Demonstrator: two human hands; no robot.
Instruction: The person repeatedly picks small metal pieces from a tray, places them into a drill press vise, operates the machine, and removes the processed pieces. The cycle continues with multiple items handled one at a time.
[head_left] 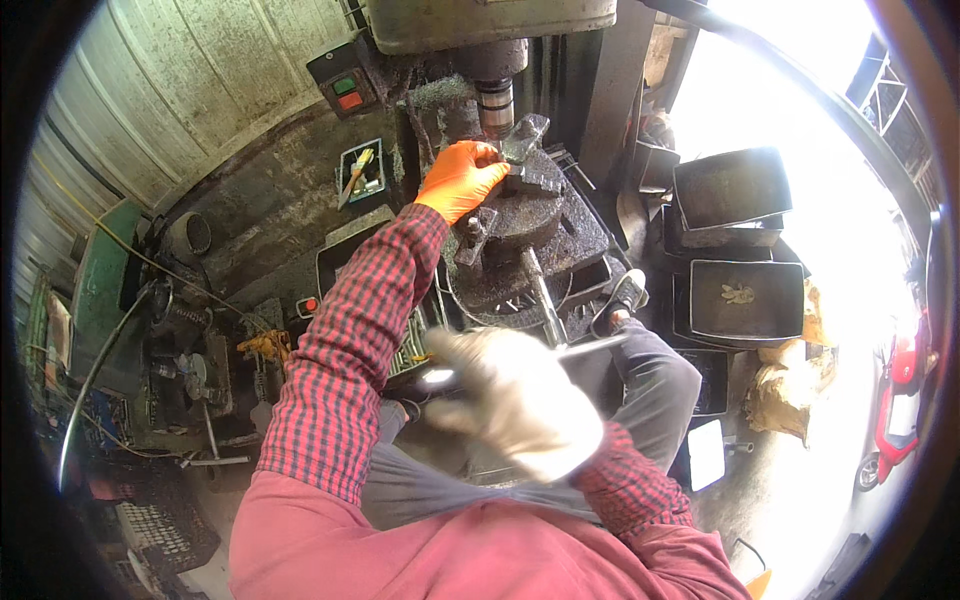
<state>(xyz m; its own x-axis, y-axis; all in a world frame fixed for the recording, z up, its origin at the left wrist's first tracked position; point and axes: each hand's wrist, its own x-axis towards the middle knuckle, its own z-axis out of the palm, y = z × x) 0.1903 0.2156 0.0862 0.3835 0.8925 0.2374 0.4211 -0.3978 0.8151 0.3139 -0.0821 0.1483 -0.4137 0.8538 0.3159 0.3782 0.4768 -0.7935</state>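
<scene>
My left hand (460, 182), in an orange glove, reaches to the dark metal fixture (535, 180) on the drill press table (580, 235). Its fingers are bent together at the fixture's left side, beneath the drill chuck (495, 105); what they pinch is hidden. My right hand (525, 400), in a whitish work glove, is above my lap, in front of the machine. Motion smears its fingers, so whether they hold anything does not show. A bright glint lies beside the fingers. A metal handle bar (543, 297) slants from the fixture toward that hand.
A switch box (345, 80) with green and red buttons hangs at the back left. Below it a small tray (361, 172) holds a brush. Dark metal bins (748, 300) stand at the right, one with a few small pieces inside. Left is a cluttered bench with a green machine (105, 300).
</scene>
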